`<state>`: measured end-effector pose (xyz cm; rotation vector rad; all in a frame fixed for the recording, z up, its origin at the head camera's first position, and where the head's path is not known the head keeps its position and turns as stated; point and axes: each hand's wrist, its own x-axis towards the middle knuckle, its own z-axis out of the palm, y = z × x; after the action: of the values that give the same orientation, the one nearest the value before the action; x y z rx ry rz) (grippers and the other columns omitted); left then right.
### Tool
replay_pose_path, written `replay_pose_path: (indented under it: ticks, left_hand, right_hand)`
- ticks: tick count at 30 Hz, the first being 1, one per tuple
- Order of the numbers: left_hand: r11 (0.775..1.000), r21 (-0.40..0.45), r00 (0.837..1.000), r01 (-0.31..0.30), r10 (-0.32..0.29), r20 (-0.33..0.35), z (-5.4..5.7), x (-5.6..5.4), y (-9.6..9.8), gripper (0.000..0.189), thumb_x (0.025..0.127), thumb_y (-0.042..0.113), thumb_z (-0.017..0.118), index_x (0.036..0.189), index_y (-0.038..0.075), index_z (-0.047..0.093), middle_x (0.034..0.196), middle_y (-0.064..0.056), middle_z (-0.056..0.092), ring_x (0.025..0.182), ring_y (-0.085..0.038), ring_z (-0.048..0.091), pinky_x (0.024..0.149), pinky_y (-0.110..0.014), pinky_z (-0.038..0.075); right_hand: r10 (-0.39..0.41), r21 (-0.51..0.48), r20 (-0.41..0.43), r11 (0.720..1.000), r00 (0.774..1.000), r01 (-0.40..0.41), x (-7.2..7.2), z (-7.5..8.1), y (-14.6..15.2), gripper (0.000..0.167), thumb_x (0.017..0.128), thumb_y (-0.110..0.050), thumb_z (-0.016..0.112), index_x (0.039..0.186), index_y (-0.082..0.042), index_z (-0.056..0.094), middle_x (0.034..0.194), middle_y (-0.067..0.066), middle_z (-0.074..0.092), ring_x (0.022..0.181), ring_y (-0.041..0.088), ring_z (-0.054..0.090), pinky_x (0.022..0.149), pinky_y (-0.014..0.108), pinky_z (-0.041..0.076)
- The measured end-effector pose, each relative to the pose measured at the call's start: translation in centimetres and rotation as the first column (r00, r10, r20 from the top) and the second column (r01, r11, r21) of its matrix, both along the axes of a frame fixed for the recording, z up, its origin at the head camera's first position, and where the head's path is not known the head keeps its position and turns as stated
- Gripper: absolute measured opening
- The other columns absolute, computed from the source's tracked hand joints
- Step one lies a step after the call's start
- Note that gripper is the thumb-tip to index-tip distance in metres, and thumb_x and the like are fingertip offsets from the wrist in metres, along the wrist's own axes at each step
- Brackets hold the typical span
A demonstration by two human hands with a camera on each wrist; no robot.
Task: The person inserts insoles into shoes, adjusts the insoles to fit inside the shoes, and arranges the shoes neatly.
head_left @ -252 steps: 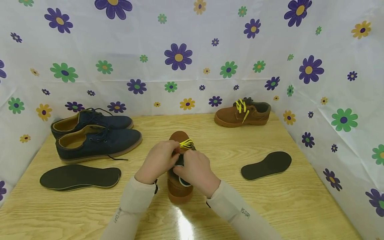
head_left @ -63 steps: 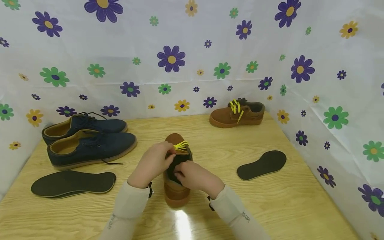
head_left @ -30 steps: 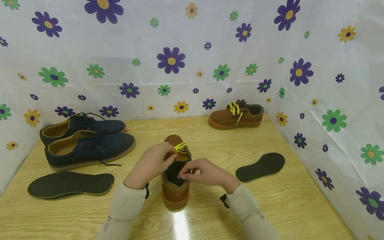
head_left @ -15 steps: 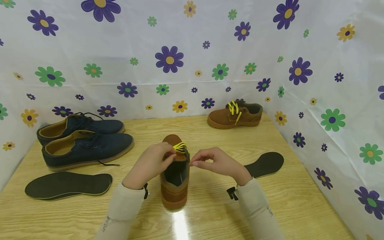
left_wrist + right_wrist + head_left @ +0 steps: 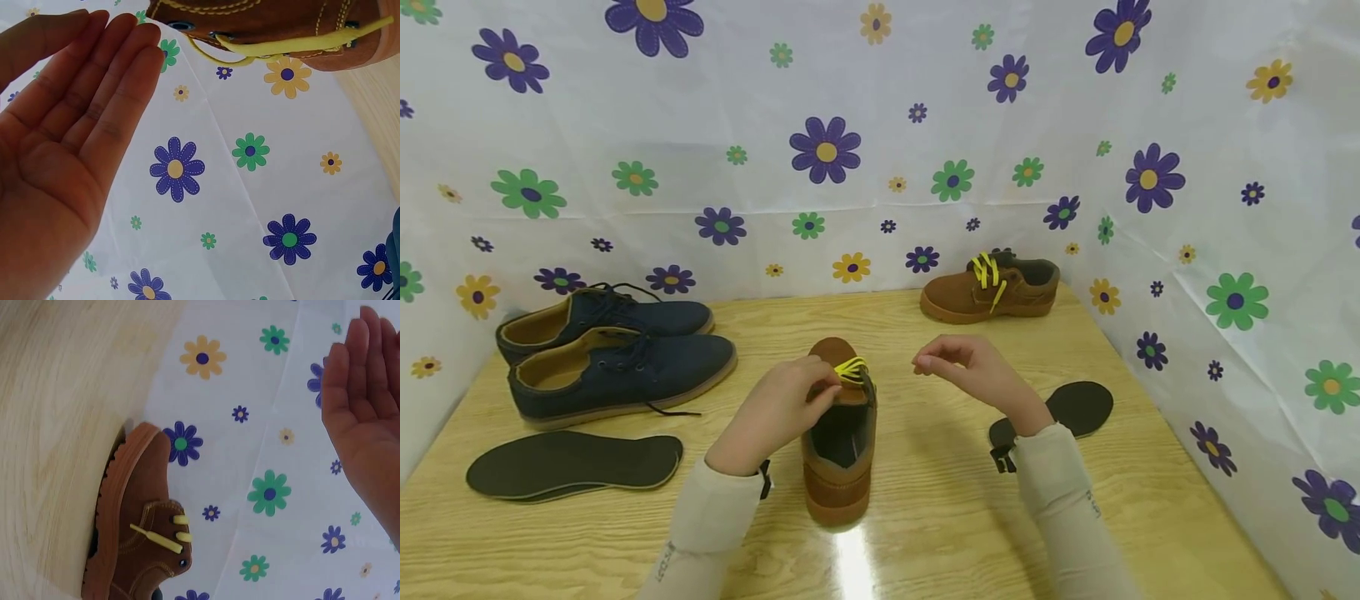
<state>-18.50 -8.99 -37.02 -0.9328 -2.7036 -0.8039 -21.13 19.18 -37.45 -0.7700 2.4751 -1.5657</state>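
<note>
The shoe point(image 5: 839, 485) pointed away from me, nearer to my left hand point(image 5: 781, 407), grip unclear, than my relaxed, empty right hand point(image 5: 979, 373).

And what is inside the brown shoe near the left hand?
Inside the brown shoe, a dark inner surface shows toward the back; the front part is covered by its upper.

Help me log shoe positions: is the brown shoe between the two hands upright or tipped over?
Upright: the head view shows the brown shoe standing sole-down on the table, its opening facing up.
</note>
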Motion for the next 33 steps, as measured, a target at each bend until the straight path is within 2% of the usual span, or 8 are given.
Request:
replay_pose_path:
  ticks: [8, 13, 18, 23, 27, 31, 33]
  left_hand:
    - [1.000, 0.011, 1.000, -0.004, 0.005, -0.026, 0.1, 0.0, -0.1, 0.004, 0.087, 0.008, 0.070, 0.085, 0.005, 0.069, 0.078, 0.003, 0.060, 0.067, -0.009, 0.055, 0.061, -0.028, 0.047]
    - [1.000, 0.015, 1.000, -0.006, 0.006, -0.030, -0.1, 0.0, -0.2, 0.004, 0.087, 0.007, 0.070, 0.084, 0.006, 0.069, 0.077, 0.003, 0.060, 0.067, -0.009, 0.054, 0.061, -0.028, 0.048]
    - [1.000, 0.018, 1.000, -0.007, 0.008, -0.023, -0.1, 0.0, -0.3, 0.003, 0.087, 0.007, 0.070, 0.085, 0.006, 0.069, 0.079, 0.002, 0.061, 0.068, -0.009, 0.055, 0.062, -0.029, 0.048]
    - [1.000, 0.022, 1.000, -0.012, 0.013, -0.022, -0.2, -0.1, -0.3, 0.003, 0.086, 0.006, 0.071, 0.084, 0.007, 0.069, 0.079, 0.002, 0.061, 0.068, -0.010, 0.055, 0.063, -0.028, 0.049]
    - [1.000, 0.023, 1.000, -0.011, 0.011, -0.023, -0.2, -0.2, -0.3, 0.003, 0.087, 0.007, 0.071, 0.085, 0.006, 0.069, 0.079, 0.002, 0.061, 0.069, -0.010, 0.057, 0.064, -0.029, 0.049]
    - [1.000, 0.026, 1.000, -0.012, 0.013, -0.024, -0.1, -0.1, -0.4, 0.003, 0.086, 0.007, 0.072, 0.086, 0.005, 0.070, 0.080, 0.002, 0.062, 0.070, -0.011, 0.058, 0.065, -0.029, 0.050]
    - [1.000, 0.029, 1.000, -0.013, 0.013, -0.025, -0.1, -0.1, -0.4, 0.004, 0.085, 0.006, 0.072, 0.087, 0.005, 0.070, 0.081, 0.002, 0.062, 0.071, -0.011, 0.058, 0.065, -0.029, 0.050]
  right_hand:
    - [-0.181, -0.115, -0.069, 0.978, 0.981, 0.172, -1.9, 0.1, 2.1, 0.018, 0.097, -0.013, 0.058, 0.102, 0.002, 0.067, 0.096, 0.015, 0.067, 0.090, 0.022, 0.062, 0.085, 0.027, 0.051]
    - [-0.260, -0.162, -0.094, 0.956, 0.961, 0.243, -3.2, -0.1, 3.3, 0.021, 0.098, -0.009, 0.056, 0.103, 0.008, 0.065, 0.098, 0.024, 0.065, 0.089, 0.018, 0.062, 0.084, 0.022, 0.050]
    - [-0.341, -0.187, -0.092, 0.929, 0.935, 0.321, -3.7, 0.5, 4.1, 0.023, 0.098, -0.007, 0.054, 0.107, 0.013, 0.063, 0.103, 0.029, 0.063, 0.092, 0.022, 0.063, 0.086, 0.023, 0.050]
    - [-0.426, -0.210, -0.132, 0.894, 0.895, 0.395, -3.5, 2.0, 3.9, 0.025, 0.098, -0.006, 0.052, 0.107, 0.017, 0.060, 0.101, 0.032, 0.061, 0.089, 0.014, 0.063, 0.083, 0.021, 0.049]
    - [-0.499, -0.240, -0.154, 0.856, 0.853, 0.457, -3.9, 1.9, 3.9, 0.025, 0.098, -0.006, 0.052, 0.106, 0.017, 0.060, 0.100, 0.034, 0.061, 0.086, 0.012, 0.062, 0.078, 0.018, 0.048]
    - [-0.576, -0.276, -0.146, 0.805, 0.805, 0.526, -4.5, 1.1, 4.2, 0.025, 0.098, -0.006, 0.053, 0.107, 0.016, 0.061, 0.091, 0.014, 0.067, 0.084, 0.005, 0.060, 0.076, 0.016, 0.045]
    - [-0.614, -0.288, -0.145, 0.777, 0.776, 0.560, -5.5, 0.1, 4.8, 0.025, 0.098, -0.008, 0.053, 0.107, 0.015, 0.062, 0.090, 0.005, 0.066, 0.083, 0.002, 0.059, 0.075, 0.016, 0.045]
